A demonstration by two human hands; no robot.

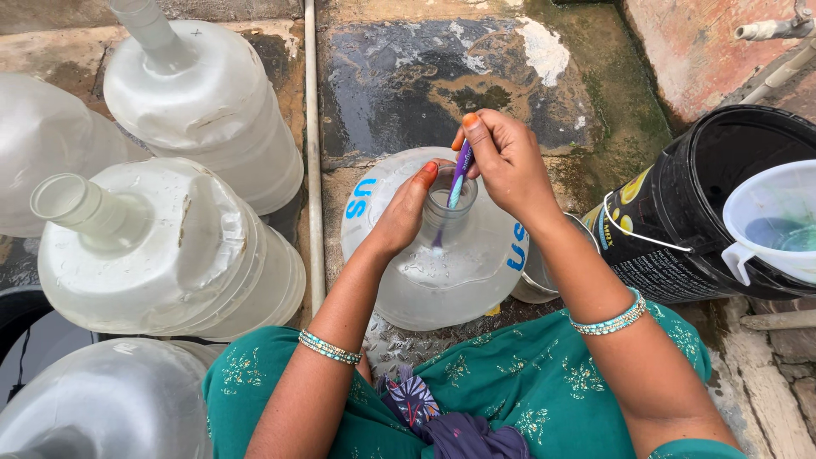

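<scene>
At the far left we see four large translucent water jugs crowded together on the wet concrete floor (pixel 391 76), the nearest pair being one with its neck tilted to the left (pixel 161 246) and one behind it (pixel 204 110). A thin pale pipe (pixel 311 153) runs along the floor just right of them.

In the middle stands the upright jug (pixel 442 263) we are working on, its neck pointing straight up at us. Our left hand (pixel 408 212) is wrapped closed around that neck from the left side, thumb up by the rim. Our right hand (pixel 506 161) sits just above and right of the mouth, fingers pinched together on a purple toothbrush (pixel 459 174). The brush's long axis slants steeply down and leftward, its lower end inside the neck opening. Both forearms come in from below, the right one angled more across.

To the right sit a black bucket (pixel 697 229) and a white jug with a handle (pixel 769 221) resting in its mouth.
</scene>
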